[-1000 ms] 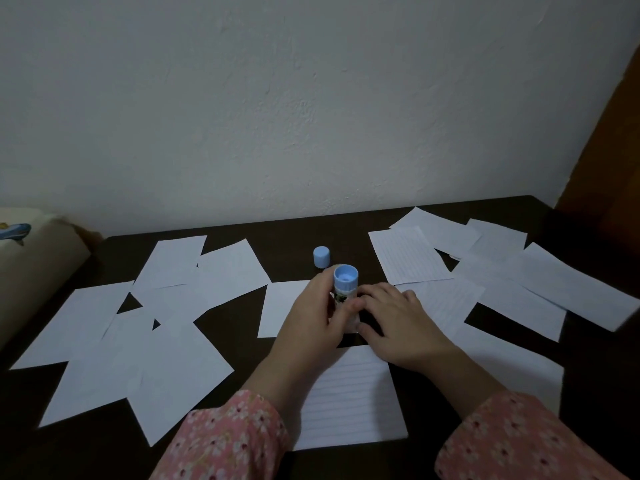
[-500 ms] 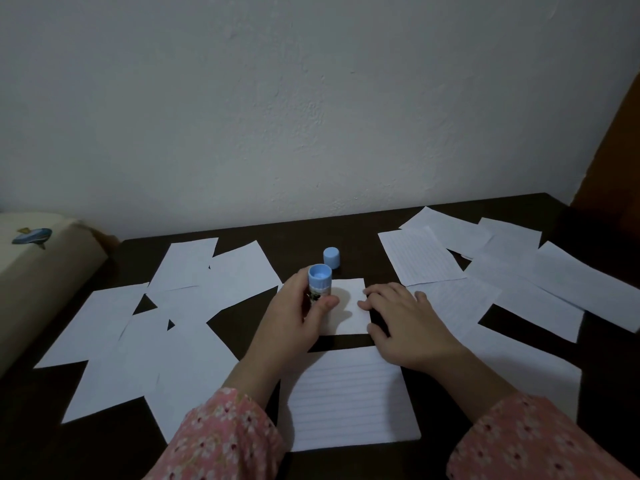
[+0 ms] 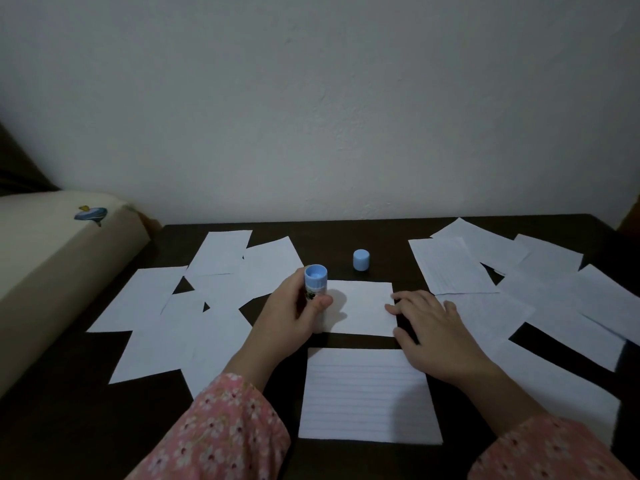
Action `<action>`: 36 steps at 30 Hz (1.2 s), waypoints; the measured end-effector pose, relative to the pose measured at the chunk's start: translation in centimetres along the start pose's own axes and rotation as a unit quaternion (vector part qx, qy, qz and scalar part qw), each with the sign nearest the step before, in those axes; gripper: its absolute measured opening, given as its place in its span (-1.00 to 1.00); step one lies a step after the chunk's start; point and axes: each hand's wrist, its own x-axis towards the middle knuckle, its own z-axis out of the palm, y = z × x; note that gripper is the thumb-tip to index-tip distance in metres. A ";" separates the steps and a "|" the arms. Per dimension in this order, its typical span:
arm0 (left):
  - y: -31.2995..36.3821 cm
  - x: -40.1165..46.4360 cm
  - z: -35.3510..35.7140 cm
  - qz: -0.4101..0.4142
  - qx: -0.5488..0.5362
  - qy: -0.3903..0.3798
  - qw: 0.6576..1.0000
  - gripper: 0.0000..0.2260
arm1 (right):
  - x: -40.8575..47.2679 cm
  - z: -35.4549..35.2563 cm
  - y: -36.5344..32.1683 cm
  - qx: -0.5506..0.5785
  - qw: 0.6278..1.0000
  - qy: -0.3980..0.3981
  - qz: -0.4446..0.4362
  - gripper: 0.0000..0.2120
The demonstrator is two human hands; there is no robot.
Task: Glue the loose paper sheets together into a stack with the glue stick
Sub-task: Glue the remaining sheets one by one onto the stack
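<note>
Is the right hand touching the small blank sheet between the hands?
Touching. The head view shows the right hand lying flat with its fingertips on the right edge of the small blank sheet, no gap visible.

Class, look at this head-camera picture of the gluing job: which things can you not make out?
- Glue stick tip, head view: hidden behind the left hand.
- Small sheet, head view: any glue on it is invisible in dim light.
- Rightmost sheets, head view: cut by the frame edge.
</note>
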 end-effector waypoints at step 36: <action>4.9 7.9 7.6 0.004 -0.015 -0.039 0.999 -0.55 | 0.8 -0.6 0.6 0.084 0.996 0.011 0.004 -0.52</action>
